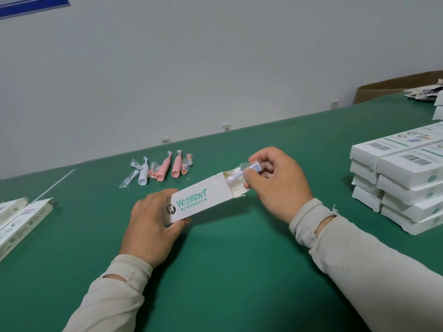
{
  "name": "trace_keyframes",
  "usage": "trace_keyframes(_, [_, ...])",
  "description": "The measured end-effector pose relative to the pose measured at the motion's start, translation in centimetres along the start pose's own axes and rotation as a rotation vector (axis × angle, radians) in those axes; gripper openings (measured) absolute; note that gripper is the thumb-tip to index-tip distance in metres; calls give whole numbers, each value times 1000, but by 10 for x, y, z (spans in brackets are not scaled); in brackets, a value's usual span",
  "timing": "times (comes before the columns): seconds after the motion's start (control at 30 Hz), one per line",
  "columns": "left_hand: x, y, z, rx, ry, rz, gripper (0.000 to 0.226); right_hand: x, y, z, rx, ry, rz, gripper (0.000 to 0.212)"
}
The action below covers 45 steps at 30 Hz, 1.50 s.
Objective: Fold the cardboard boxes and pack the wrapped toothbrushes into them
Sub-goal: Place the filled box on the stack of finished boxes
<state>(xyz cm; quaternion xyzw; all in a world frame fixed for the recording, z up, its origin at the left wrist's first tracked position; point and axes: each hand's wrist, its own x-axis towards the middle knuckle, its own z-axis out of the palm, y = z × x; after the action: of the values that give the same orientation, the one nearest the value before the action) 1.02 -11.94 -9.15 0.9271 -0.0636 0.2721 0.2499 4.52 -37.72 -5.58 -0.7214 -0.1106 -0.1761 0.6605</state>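
Observation:
A white cardboard box (203, 200) with green lettering lies on the green table (215, 271), its right end open. My left hand (151, 226) grips the box's closed left end. My right hand (275, 180) pinches a wrapped white toothbrush part (242, 172) whose lower end sits inside the box's open mouth. Farther back on the table lie loose wrapped toothbrushes (160, 170), pink and white.
Stacks of filled white boxes (402, 183) with barcodes stand at the right. Flat unfolded boxes (19, 219) lie at the left edge. A brown carton (388, 88) stands at the far right behind the table. A white wall runs behind.

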Motion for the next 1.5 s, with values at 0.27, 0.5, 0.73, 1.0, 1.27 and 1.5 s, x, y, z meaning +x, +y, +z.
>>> trace_keyframes(0.27, [-1, 1, 1, 16, -14, 11, 59, -3, 7, 3, -379, 87, -132, 23])
trace_keyframes(0.5, [0, -2, 2, 21, -16, 15, 59, -5, -2, 5, -490, 60, -211, 13])
trace_keyframes(0.73, [-1, -2, 2, 24, -10, 16, 58, -8, -2, 7, -261, 60, -70, 12])
trace_keyframes(1.0, [-1, 1, 1, 17, -23, 24, 57, -9, -2, 9, -359, 18, -45, 11])
trace_keyframes(1.27, [-2, 2, 2, -10, -31, 24, 56, -17, -16, 5, 4, -591, 218, 10])
trace_keyframes(1.5, [0, 0, 2, -35, -19, 2, 56, 4, -10, -28, -327, -279, -184, 38])
